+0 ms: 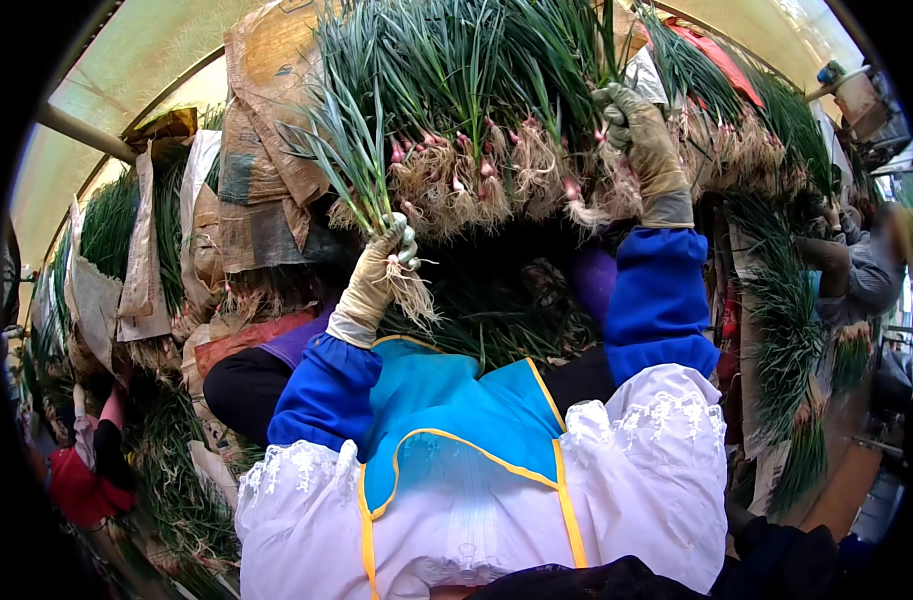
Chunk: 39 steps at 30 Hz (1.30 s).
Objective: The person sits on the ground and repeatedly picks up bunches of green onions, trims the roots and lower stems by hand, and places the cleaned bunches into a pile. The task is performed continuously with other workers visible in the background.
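Observation:
My left hand (389,250), in a pale work glove with green fingers, is closed round the root end of a small bunch of green onions (369,165). Their leaves point up and the pale roots hang below my fist. At the upper right my right hand (625,118), in the same kind of glove, is curled at the edge of a long row of green onions (447,70). Its fingers seem to grip stems there, but what they hold is partly hidden. Pinkish bulbs and tangled roots of the row face me.
Brown paper sacking (267,130) hangs left of the row. More green onions (507,310) lie in shadow before my lap. Another heap of onions (772,330) stands at the right, near a person in grey (867,270). Someone in red (82,475) is at the lower left.

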### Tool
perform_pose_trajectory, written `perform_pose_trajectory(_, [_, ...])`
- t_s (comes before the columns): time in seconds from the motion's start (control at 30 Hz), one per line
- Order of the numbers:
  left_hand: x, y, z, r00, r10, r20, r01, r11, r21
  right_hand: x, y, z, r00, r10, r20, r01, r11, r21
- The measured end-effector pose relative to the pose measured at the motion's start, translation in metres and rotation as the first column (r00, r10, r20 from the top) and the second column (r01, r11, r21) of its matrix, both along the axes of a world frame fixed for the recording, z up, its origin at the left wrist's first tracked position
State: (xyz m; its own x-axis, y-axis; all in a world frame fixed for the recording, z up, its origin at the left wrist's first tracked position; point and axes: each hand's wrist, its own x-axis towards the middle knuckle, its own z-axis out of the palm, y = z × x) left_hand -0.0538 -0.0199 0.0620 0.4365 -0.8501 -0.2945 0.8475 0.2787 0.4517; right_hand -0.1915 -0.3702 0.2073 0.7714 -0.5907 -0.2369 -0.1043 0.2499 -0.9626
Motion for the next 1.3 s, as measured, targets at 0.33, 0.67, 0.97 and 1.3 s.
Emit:
perform_pose_trajectory(0.33, [-0.038,-0.045,0.021,0.971,-0.087,0.221,-0.018,0.902,0.431,0.045,0.139,-0.107,0.979,0.167,-0.117,-0.158,0.984,0.077])
perform_pose_trajectory(0.67, [-0.048,-0.050,-0.004,0.985,0.006,0.175,-0.076,0.915,0.397,0.061,0.166,-0.130,0.996,-0.031,-0.085,0.035,0.998,0.044])
perform_pose_trajectory(0.97, [-0.059,-0.050,-0.005,0.993,0.064,0.097,-0.094,0.934,0.346,0.064,0.175,-0.148,0.991,-0.108,0.084,0.118,0.985,-0.122])
perform_pose_trajectory(1.3, [-0.051,-0.043,-0.009,0.990,0.039,0.138,-0.101,0.874,0.474,0.047,0.193,-0.129,0.980,-0.075,0.185,0.077,0.997,-0.006])
